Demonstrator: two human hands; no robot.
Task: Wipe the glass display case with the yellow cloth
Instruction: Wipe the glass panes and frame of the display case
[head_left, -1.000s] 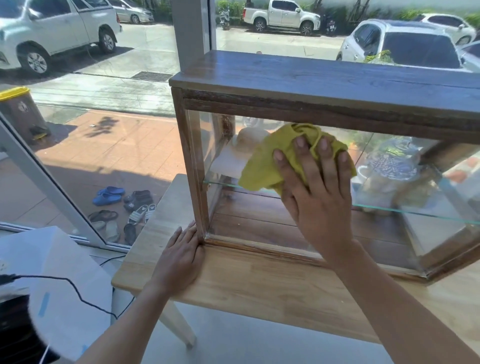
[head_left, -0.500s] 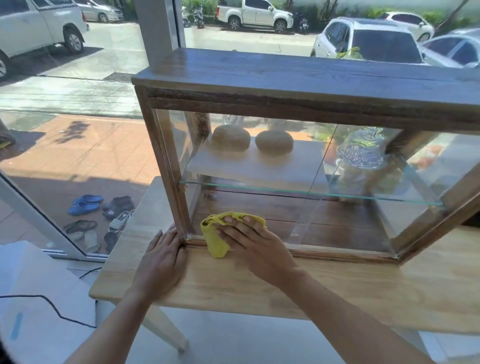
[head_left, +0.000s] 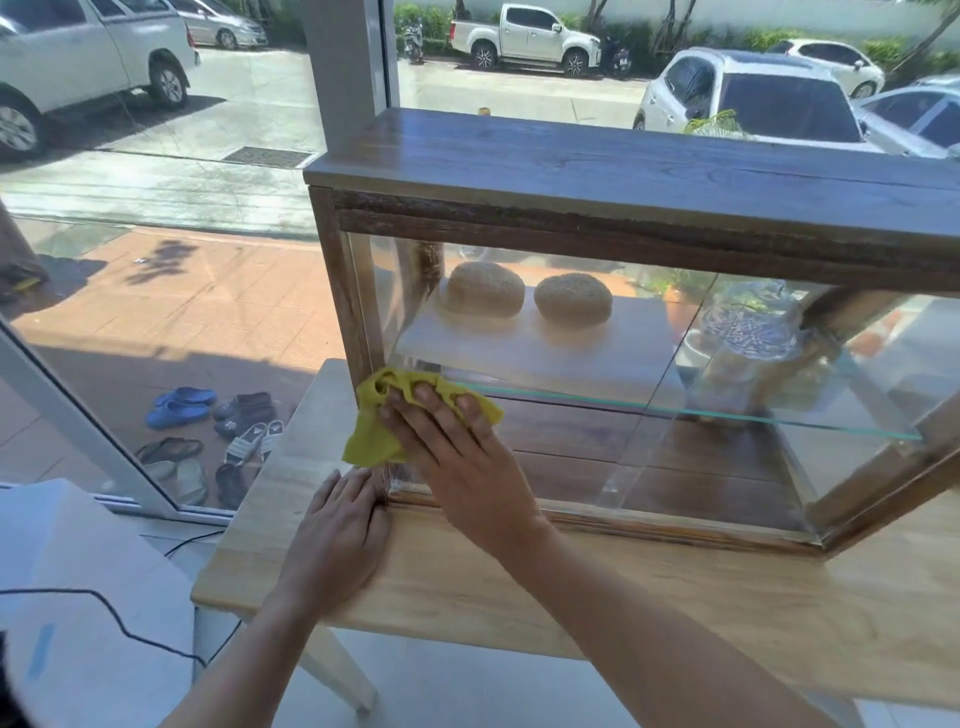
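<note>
The display case (head_left: 623, 171) is cut off at the right edge. Part of the yellow cloth (head_left: 374, 441) is hidden beneath the right hand (head_left: 457, 457). The glass dish (head_left: 748, 322) is blurred by reflections.

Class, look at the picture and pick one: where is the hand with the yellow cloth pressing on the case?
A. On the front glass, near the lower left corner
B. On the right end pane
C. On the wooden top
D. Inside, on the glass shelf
A: the right hand presses the cloth flat against the front glass, beside the left corner post and low down, while the left hand rests on the table.
</note>
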